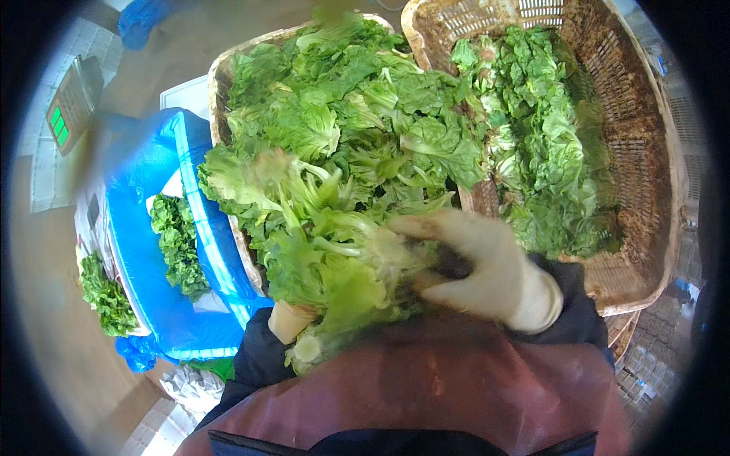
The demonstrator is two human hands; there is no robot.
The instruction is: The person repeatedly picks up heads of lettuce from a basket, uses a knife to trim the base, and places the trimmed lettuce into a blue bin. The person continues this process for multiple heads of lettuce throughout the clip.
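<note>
Loose leaves and a lettuce head lie in front of my apron. A pale cut stem end faces me at the lower left. My left hand is in a cream glove; only the part by the cuff shows, and the lettuce covers its fingers. My right hand, also gloved and motion-blurred, comes in from the right. Its thumb and fingers are spread apart, with the tips at the edge of the lettuce leaves. Just beyond, a basket is heaped with loose lettuce leaves.
At right, a dirt-stained plastic basket holds lettuce heads in a row. A blue-bag-lined container at left has lettuce inside. More lettuce lies farther left. A scale display glows green at upper left.
</note>
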